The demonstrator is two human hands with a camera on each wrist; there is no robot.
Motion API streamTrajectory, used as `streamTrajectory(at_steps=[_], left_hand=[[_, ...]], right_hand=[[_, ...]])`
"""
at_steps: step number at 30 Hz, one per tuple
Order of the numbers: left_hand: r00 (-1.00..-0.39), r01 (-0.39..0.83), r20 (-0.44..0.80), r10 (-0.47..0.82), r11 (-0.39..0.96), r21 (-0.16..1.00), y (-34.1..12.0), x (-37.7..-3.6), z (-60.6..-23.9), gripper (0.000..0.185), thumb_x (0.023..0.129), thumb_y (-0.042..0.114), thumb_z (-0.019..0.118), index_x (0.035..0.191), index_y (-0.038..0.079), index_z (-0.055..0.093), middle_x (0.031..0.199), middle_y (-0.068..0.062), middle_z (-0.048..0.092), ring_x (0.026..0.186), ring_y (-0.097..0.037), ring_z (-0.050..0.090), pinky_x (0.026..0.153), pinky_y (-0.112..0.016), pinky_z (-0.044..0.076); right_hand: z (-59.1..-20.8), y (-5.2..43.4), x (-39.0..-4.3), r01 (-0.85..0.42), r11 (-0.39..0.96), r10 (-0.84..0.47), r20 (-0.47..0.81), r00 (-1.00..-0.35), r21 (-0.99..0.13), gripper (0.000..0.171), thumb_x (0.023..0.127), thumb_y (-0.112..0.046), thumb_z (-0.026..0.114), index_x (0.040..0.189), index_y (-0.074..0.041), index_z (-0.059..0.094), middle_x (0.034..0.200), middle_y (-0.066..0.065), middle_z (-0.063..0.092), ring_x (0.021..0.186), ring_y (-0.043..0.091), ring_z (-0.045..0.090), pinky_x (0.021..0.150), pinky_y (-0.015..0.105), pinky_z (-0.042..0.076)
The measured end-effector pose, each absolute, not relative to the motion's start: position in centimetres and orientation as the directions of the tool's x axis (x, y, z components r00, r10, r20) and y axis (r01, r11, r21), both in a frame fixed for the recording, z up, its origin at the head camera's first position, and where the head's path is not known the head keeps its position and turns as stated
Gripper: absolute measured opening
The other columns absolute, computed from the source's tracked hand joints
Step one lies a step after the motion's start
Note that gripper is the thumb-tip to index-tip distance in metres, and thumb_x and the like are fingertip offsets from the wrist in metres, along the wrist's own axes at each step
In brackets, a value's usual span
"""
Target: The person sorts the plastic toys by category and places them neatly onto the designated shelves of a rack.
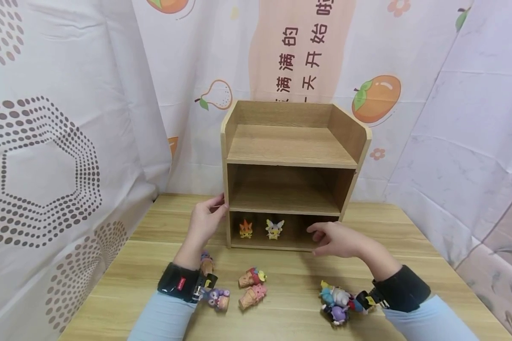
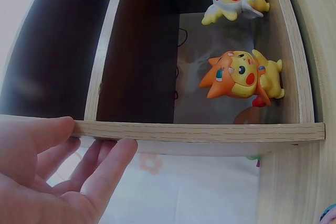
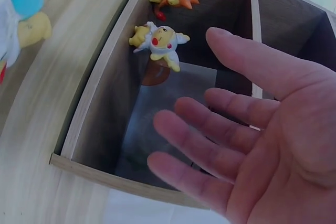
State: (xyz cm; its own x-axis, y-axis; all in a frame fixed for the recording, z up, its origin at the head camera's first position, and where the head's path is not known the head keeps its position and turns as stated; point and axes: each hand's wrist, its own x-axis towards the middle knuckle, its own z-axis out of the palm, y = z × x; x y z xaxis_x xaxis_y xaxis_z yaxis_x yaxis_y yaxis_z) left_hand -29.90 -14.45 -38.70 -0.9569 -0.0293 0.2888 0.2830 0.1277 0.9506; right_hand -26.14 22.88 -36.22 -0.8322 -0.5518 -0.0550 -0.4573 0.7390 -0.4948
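Nearest, on the wooden table [image 1: 123, 265]: a cluster of small figurines [image 1: 336, 301] by the right wrist, two ice-cream-cone figures [image 1: 252, 289] at centre, and a purple figure [image 1: 216, 298] by the left wrist.

Right hand [image 1: 335, 239]: empty, fingers straight and loosely spread, palm hovering at the mouth of the bottom compartment's right part, touching nothing that can be seen; forearm angled in from the near right.

Left hand [image 1: 205, 220]: fingers relaxed, laid against the left side panel of the wooden shelf unit [image 1: 290, 175], thumb on its front edge; it steadies rather than grips.

Bottom compartment, left part: an orange-hooded yellow figurine [image 1: 245, 228] and, just right of it, a white-hooded yellow figurine [image 1: 275, 229], both upright, near each other but apart. Middle and top shelves hold nothing.

Risks, as judged: the two standing figurines sit close together, so a right hand reaching deeper could knock one into the other and topple both; the left hand's light contact might let the unit slide on the smooth tabletop if pushed.
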Motion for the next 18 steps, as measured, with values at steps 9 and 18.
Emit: streamTrajectory(at_steps=[9,18], left_hand=[[-0.959,0.279,0.283,-0.023,0.114,0.953,-14.5,-30.0,-38.9,0.041,0.099,0.007,0.066,0.139,0.001,0.061,0.126,-0.023,0.066,0.111,-0.033,0.065,0.092,-0.049,0.055],[-0.957,0.282,0.289,-0.038,0.134,0.95,-14.4,-29.9,-38.7,0.04,0.099,0.007,0.066,0.138,0.0,0.061,0.125,-0.023,0.067,0.109,-0.031,0.066,0.088,-0.043,0.058]], right_hand=[[-36.2,23.7,-24.8,-0.431,0.781,-0.532,-0.12,-0.838,-0.453,0.061,0.081,-0.025,0.085,0.132,-0.001,0.061,0.109,0.003,0.066,0.098,0.026,0.064,0.082,0.039,0.054],[-36.5,24.5,-23.8,-0.424,0.799,-0.539,-0.195,-0.819,-0.427,0.064,0.079,-0.025,0.087,0.131,0.003,0.061,0.112,0.011,0.066,0.1,0.038,0.066,0.084,0.049,0.055]])
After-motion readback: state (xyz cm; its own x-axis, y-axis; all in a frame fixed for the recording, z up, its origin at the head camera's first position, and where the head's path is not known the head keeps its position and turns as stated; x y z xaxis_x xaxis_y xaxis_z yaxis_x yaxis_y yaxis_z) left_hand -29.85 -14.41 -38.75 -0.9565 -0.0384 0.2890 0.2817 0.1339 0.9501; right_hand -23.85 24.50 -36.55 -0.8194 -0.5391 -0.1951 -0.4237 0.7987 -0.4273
